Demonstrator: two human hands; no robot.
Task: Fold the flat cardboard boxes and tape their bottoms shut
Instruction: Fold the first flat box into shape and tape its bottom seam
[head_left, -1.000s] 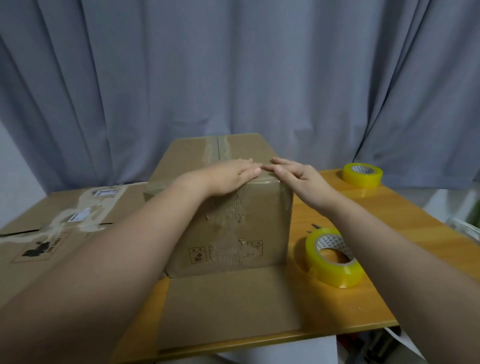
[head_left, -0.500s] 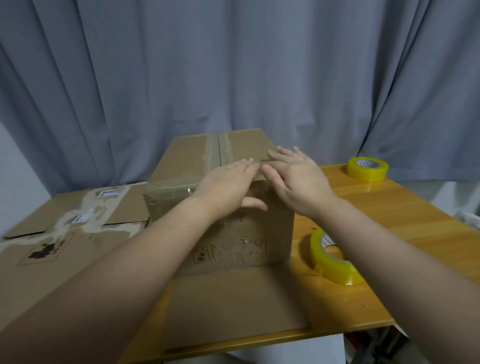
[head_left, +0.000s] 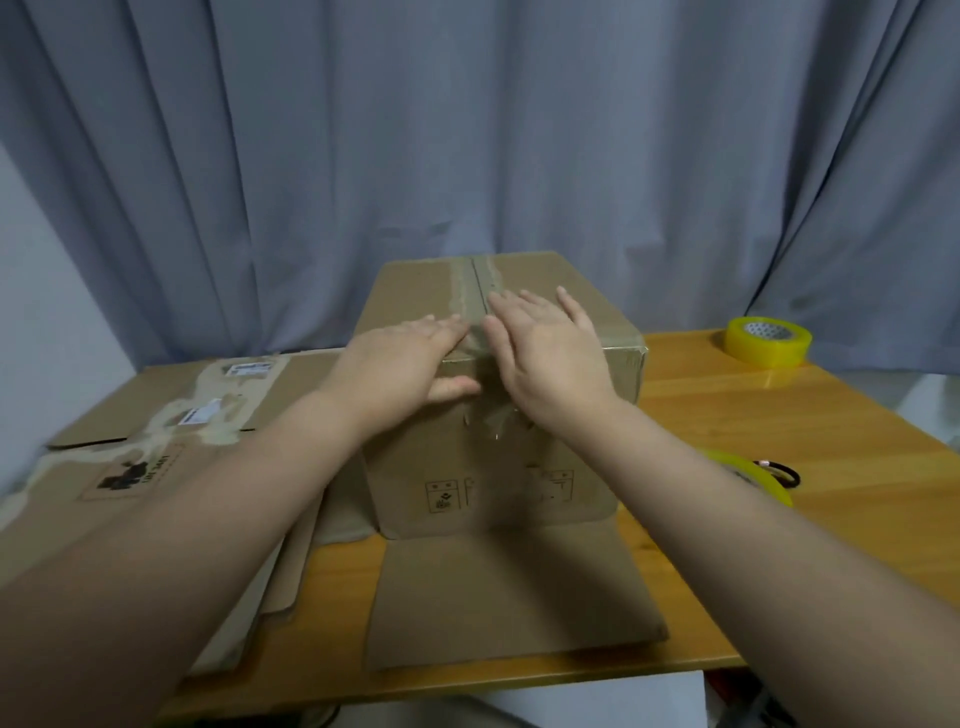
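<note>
- Head view: the box (head_left: 498, 467) stands mid-table (head_left: 779, 415), taped side up, one flap (head_left: 514, 597) lying flat toward the camera
- Left hand (head_left: 400, 369) lies flat on the box's near top edge, fingers straight and together, thumb down on the front face, gripping nothing
- Right hand (head_left: 550, 358) is just beside it, palm down by the tape strip (head_left: 475, 283), fingers straight and slightly fanned, holding nothing
- Flat cardboard (head_left: 156, 441) lies left of the box
- One yellow tape roll (head_left: 768, 343) sits far right; a second roll (head_left: 753, 470) peeks from behind the right forearm
- Grey curtain (head_left: 467, 130) hangs behind
</note>
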